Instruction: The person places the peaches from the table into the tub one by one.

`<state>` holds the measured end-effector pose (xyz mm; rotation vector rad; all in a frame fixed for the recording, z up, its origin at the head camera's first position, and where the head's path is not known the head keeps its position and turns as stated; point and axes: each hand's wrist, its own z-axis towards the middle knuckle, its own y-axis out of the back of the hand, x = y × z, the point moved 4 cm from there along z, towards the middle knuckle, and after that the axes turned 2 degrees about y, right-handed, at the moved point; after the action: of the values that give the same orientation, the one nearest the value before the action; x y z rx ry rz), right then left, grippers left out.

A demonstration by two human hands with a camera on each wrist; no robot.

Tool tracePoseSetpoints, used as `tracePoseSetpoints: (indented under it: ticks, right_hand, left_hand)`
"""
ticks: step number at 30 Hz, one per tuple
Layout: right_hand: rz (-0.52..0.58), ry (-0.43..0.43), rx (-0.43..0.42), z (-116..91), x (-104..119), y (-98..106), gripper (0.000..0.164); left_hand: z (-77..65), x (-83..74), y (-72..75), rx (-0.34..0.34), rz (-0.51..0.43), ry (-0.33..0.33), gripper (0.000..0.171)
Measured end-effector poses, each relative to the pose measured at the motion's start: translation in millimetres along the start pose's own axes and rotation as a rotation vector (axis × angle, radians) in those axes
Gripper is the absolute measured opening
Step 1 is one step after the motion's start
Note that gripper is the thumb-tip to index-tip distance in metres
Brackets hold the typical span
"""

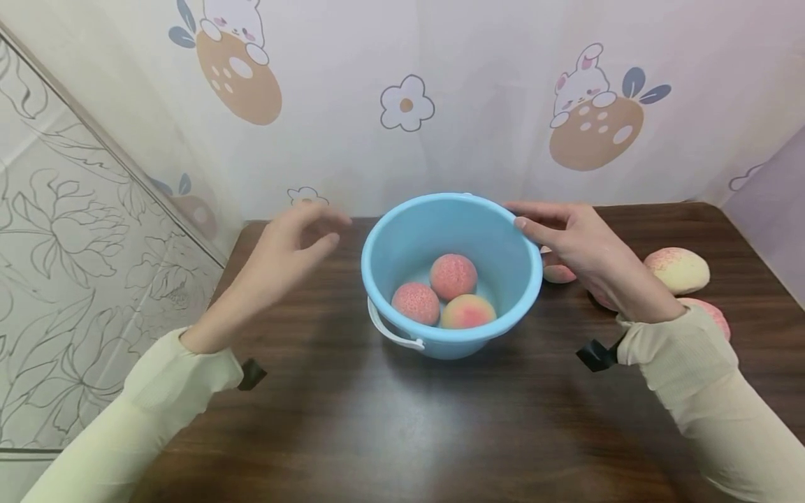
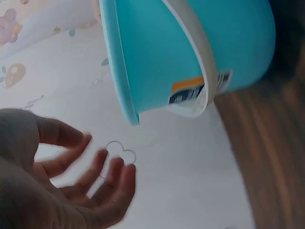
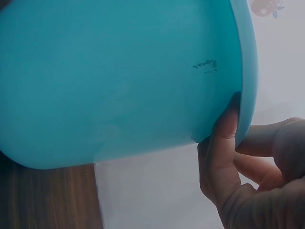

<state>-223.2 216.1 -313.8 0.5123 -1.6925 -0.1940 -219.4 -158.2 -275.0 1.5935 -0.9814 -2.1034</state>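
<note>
A light blue bucket [image 1: 451, 344] stands on the table with its white handle [image 1: 393, 335] hanging down at the front left. Three peaches [image 1: 454, 275] lie inside, two pink and one yellow with a pink blush. At the bucket's right side, my right hand [image 1: 575, 234] grips the rim; in the right wrist view its fingers [image 3: 224, 152] press under the lip from outside. My left hand [image 1: 286, 248] hovers to the left of the bucket, apart from it, fingers loosely bent and holding nothing. The left wrist view shows the bucket's label [image 2: 190, 90] below the handle.
More peaches [image 1: 678, 270] lie on the right of the dark wooden table [image 1: 402, 433], partly hidden behind my right hand and forearm. Behind the table hangs a pale curtain [image 1: 478, 91] with rabbit prints. A white floral panel [image 1: 82, 265] borders the left.
</note>
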Motion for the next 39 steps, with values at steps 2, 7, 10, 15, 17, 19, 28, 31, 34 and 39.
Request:
tracePoseSetpoints:
  ticks: [2, 7, 10, 15, 17, 19, 28, 31, 34, 39]
  right_hand:
    - [0.008, -0.003, 0.002, 0.1, -0.3, -0.4, 0.053]
    - [0.029, -0.013, 0.002, 0.4, -1.3, -0.8, 0.052]
    - [0.064, -0.012, 0.007, 0.7, -1.7, -3.0, 0.049]
    - [0.112, 0.027, 0.025, 1.0, -0.1, -12.3, 0.047]
    - [0.112, 0.047, 0.032, 1.7, 1.5, -16.9, 0.048]
    - [0.108, 0.06, 0.032, 2.3, 3.4, -21.0, 0.048]
    - [0.144, 0.108, 0.051, 6.5, 11.3, -37.9, 0.045]
    - [0.132, 0.111, 0.058, 7.8, 12.5, -42.6, 0.045]
    - [0.124, 0.119, 0.064, 7.1, 13.0, -45.9, 0.044]
    - [0.045, 0.175, 0.038, 2.6, 12.8, -46.1, 0.043]
  left_hand:
    - [-5.7, 8.5, -3.3, 0.036, -0.077, 0.097, 0.034]
    - [-17.0, 23.9, -19.0, 0.174, -0.417, 0.291, 0.048]
    - [-22.2, 29.0, -28.0, 0.248, -0.613, 0.361, 0.05]
    - [-26.1, 33.7, -36.0, 0.307, -0.791, 0.398, 0.048]
    - [-26.5, 35.2, -36.9, 0.302, -0.823, 0.412, 0.049]
    - [-26.9, 37.1, -36.7, 0.288, -0.834, 0.425, 0.05]
    - [-30.4, 44.9, -29.7, 0.225, -0.793, 0.425, 0.059]
    - [-30.6, 48.0, -25.6, 0.202, -0.763, 0.43, 0.059]
    - [-30.1, 51.2, -20.9, 0.205, -0.753, 0.423, 0.06]
    - [-27.9, 56.0, -18.3, 0.26, -0.768, 0.385, 0.062]
